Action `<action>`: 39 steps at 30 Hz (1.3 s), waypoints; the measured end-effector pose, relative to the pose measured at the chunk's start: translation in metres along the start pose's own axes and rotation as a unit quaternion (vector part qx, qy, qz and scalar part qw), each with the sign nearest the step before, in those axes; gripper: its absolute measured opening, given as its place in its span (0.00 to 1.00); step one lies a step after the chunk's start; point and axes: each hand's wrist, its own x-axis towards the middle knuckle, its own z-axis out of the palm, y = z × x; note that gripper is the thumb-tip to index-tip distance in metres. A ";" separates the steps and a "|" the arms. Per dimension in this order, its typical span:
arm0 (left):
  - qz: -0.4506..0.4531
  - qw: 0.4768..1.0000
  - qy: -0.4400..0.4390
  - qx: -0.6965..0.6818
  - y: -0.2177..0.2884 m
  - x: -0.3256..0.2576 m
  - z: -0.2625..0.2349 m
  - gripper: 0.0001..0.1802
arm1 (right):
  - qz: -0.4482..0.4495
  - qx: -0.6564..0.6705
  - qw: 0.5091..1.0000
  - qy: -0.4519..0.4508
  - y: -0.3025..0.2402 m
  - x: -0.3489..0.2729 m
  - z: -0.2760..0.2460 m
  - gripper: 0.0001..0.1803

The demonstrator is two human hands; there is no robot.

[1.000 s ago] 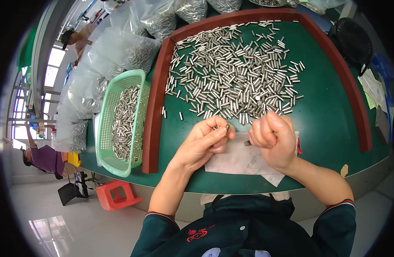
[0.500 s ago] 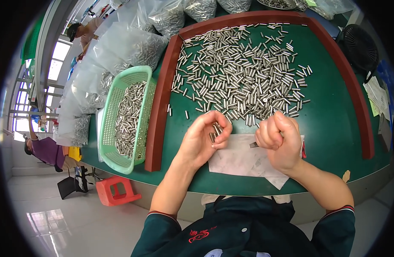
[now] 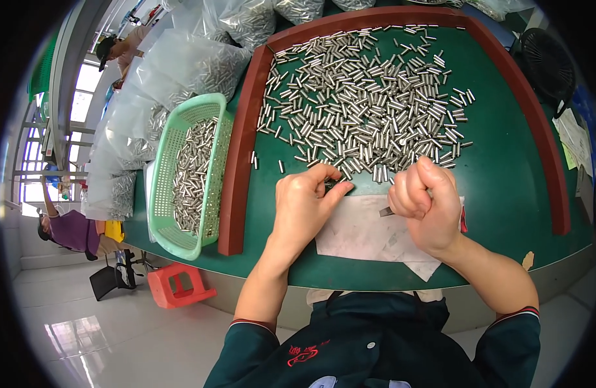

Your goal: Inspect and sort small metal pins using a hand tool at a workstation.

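Metal pins (image 3: 363, 97) crowd table (image 3: 511, 187); basket (image 3: 188, 174) left.

top: dark teal | cuffs: red-and-white striped trim | chest: red embroidered mark | front: buttons | forearms: bare

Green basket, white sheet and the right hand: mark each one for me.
green basket (image 3: 163, 169): head view, on its left rim.
white sheet (image 3: 363, 229): head view, bare middle between the hands.
right hand (image 3: 427, 204): head view, back of the closed hand.
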 end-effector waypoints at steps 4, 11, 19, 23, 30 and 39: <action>0.049 0.998 0.019 0.041 -0.001 0.000 0.008 0.09 | 0.001 0.002 1.000 0.004 0.000 0.000 0.001 0.24; -0.131 0.887 -0.134 -0.422 0.008 0.000 0.001 0.04 | 0.007 0.005 1.000 0.014 -0.002 0.001 0.000 0.24; -0.209 0.661 -0.244 -0.678 -0.004 0.001 0.002 0.02 | 0.011 0.001 1.000 0.017 -0.002 0.001 0.001 0.24; -0.171 0.682 -0.245 -0.667 -0.004 -0.001 0.005 0.03 | 0.009 0.007 1.000 0.015 -0.003 0.000 0.002 0.24; -0.188 0.728 -0.236 -0.615 -0.007 -0.001 0.006 0.05 | 0.005 0.003 1.000 0.015 -0.002 0.001 0.002 0.24; -0.186 0.724 -0.240 -0.620 -0.004 -0.001 0.006 0.06 | 0.006 0.006 1.000 0.011 -0.002 0.000 0.002 0.24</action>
